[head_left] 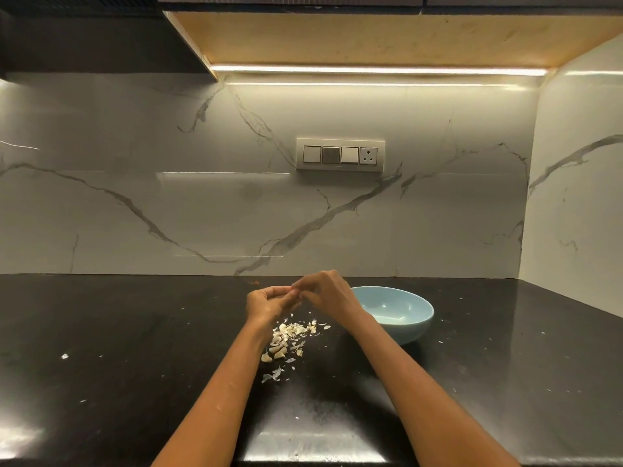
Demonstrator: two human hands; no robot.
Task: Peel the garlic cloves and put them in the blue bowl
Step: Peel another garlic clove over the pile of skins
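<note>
1. Two hands meet above the black counter [135, 332]. The left hand [266, 301] is curled, apparently around a garlic clove; the clove itself is too small to confirm.
2. Unpeeled cloves and skins [286, 338] lie just below, between the forearms.
3. The right hand [328, 291] pinches at the left fingertips.
4. The blue bowl [401, 310] sits right of both hands, nearer the right; judged the drop-off direction.
</note>
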